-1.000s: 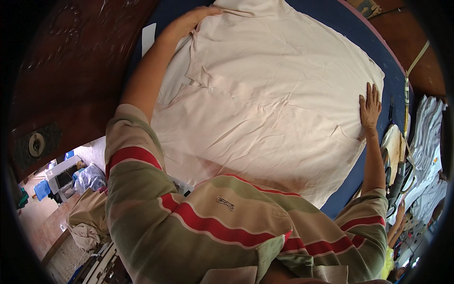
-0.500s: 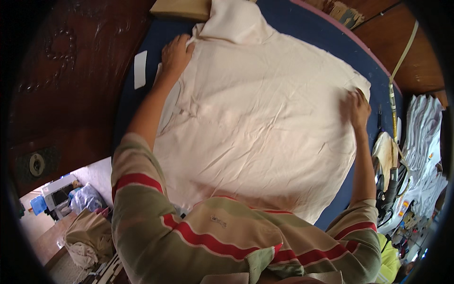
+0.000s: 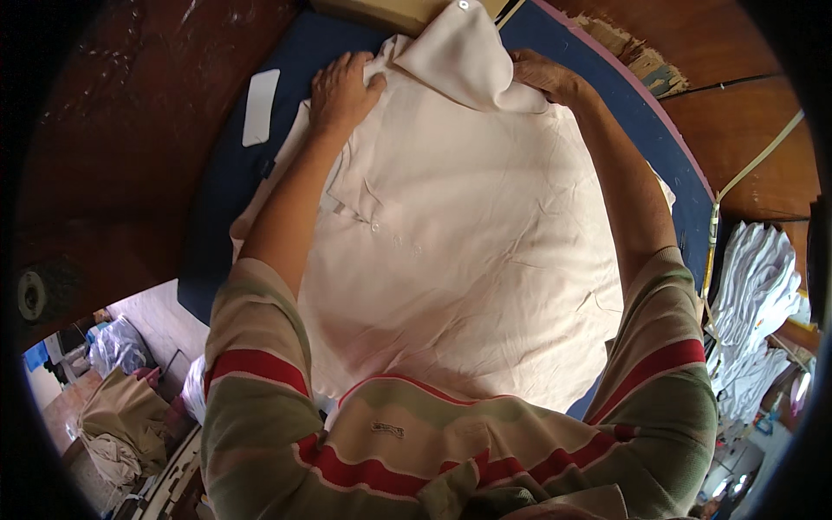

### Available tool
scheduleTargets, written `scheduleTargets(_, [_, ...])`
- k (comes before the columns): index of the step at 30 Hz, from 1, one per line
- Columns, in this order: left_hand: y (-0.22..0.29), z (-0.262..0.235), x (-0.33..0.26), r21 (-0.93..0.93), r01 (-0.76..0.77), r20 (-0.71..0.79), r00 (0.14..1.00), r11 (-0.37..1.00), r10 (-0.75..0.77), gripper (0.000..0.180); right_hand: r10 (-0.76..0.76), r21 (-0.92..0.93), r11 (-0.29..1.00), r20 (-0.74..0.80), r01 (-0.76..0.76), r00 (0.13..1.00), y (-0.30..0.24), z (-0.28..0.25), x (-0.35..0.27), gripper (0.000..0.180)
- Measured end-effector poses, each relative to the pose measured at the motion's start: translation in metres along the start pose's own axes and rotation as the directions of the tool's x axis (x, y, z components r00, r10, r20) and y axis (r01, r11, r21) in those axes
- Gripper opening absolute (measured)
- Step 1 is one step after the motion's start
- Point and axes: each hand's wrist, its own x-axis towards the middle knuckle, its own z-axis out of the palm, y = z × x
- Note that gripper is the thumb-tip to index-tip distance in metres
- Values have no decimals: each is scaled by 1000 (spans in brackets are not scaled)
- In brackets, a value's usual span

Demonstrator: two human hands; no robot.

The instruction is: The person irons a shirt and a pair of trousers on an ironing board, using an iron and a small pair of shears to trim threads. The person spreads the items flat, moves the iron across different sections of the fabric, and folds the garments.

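Note:
A pale cream shirt [image 3: 459,234] lies spread over a dark blue padded surface [image 3: 212,199]. Its collar [image 3: 459,61] stands up at the far end, with a small button on the tip. My left hand [image 3: 345,94] lies on the cloth left of the collar, fingers laid out and thumb apart. At the collar's right side, my right hand [image 3: 555,80] has its fingers closed on the shirt; the fingertips are partly hidden by cloth. A buttoned opening [image 3: 368,217] runs near my left forearm.
A white card strip [image 3: 260,108] lies left of the shirt. Beyond the collar sits a tan box [image 3: 381,13]. A cable [image 3: 758,160] hangs at the right, near stacked white folded cloth [image 3: 754,277]. Brown cloth [image 3: 126,425] is piled at lower left.
My right hand has moved from the shirt's right edge up and left to the collar. My left hand has shifted slightly right, and the collar now sits further right and stands higher.

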Motion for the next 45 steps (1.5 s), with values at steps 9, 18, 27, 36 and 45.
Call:
scheduleTargets(9, [-12,-7,-9,18,31,24,999,999,-31,43,267,432,883,-138,-185,954,-28,8,-17,40])
scheduleTargets(18, [12,-3,11,-79,-22,25,999,997,24,33,19,129,863,-974,489,224,0,-22,-25,44])
scheduleTargets(27, [-20,-47,-38,139,-252,-171,947,958,274,30,314,166,941,-755,-296,576,-5,83,-348,32])
scheduleTargets(36, [-5,-74,-165,142,-387,412,860,911,301,52,381,-428,602,-587,-673,714,50,140,-467,54])
scheduleTargets(45, [20,-81,-159,365,-316,412,898,875,153,57,384,-555,496,-550,-668,742,52,95,-486,60])
